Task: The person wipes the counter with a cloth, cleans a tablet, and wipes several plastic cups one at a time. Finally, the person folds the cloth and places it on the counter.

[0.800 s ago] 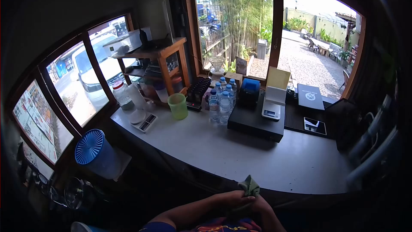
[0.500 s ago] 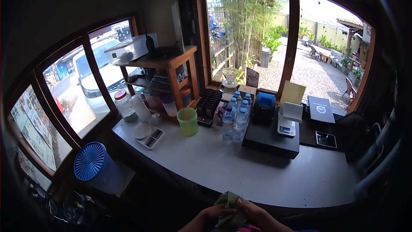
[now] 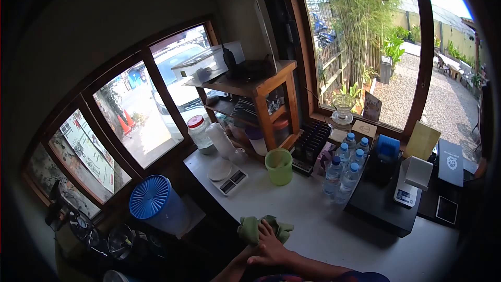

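A crumpled green cloth (image 3: pixel 251 231) lies at the near edge of the white counter (image 3: pixel 313 230). My right hand (image 3: pixel 271 246) rests on top of it, palm down, with its fingers spread over the fabric. Just beside and partly beneath that hand is my left hand (image 3: pixel 241 257); its fingers are hidden by the right hand and the cloth. Beyond the cloth stand a light green plastic cup (image 3: pixel 279 167) and a small white scale (image 3: pixel 233 181).
Several water bottles (image 3: pixel 346 178) stand near a black box (image 3: pixel 383 203) at the right. A wooden shelf (image 3: pixel 263 91) and a red-lidded jar (image 3: pixel 200 134) are at the back left. A blue-lidded container (image 3: pixel 156 203) sits left of the counter.
The view has turned to the left. The cloth, held between both hands before, has moved onto the counter's edge. My right hand has spread out on top of it.
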Tool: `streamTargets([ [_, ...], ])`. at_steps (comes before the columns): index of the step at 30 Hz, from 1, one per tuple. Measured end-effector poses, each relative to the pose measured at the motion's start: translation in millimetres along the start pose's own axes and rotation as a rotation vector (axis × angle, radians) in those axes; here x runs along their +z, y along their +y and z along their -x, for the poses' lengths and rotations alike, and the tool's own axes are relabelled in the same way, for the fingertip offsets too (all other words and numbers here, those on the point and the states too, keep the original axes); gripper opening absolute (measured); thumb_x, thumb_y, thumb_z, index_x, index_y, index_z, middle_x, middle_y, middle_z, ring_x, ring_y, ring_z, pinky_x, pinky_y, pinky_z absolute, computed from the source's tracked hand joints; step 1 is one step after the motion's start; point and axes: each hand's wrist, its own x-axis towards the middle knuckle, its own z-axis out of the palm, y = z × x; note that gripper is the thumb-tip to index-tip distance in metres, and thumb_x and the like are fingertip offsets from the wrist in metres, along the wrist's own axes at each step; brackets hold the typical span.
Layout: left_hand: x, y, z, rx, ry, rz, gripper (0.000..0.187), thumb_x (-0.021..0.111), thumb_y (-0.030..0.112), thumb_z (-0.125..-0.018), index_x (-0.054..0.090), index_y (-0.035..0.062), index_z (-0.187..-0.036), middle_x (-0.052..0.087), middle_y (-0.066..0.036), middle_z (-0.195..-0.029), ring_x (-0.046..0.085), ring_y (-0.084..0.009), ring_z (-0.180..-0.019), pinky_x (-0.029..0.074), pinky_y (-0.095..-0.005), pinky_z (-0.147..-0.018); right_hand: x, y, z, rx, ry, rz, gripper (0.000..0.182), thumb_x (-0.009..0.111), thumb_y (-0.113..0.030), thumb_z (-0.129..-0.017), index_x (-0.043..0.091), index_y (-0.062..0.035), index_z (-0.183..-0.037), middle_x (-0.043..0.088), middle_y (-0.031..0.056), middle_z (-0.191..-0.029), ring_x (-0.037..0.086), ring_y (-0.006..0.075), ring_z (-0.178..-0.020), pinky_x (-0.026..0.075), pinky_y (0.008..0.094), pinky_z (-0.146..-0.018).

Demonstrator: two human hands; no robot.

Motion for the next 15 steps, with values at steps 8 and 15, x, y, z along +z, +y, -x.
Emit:
streamTargets([
  [8,-47.5,-7.7,-10.2,-0.58,-0.148,-0.219,0.051,0.045,0.051,-0.105,0.058,0.0048,-0.12,0.06,-0.005,-0.113,0.054,-0.0123,-0.103,0.043,-0.0294,-0.091,-57.4,62.2,-13.0,0.113,-0.342,0.089,0.088,0.064,-0.076,-0.077,0.058,-0.0123,-0.137,0.039,0.025,-0.151,0.021,0.0461,-0.147,0.012,0.0564,-0.122],
  [15,-44.6,-19.7,-58.1,-0.849,-0.161,-0.295,0.059,0.044,0.053,-0.105,0.058,0.0006,-0.128,0.064,-0.013,-0.117,0.06,-0.0257,-0.11,0.045,-0.0339,-0.097,-35.5,91.9,23.3,0.506,-0.553,0.339,0.089,0.076,-0.06,-0.074,0.048,-0.0158,-0.146,0.035,0.0244,-0.155,0.024,0.042,-0.148,0.024,0.0577,-0.117],
])
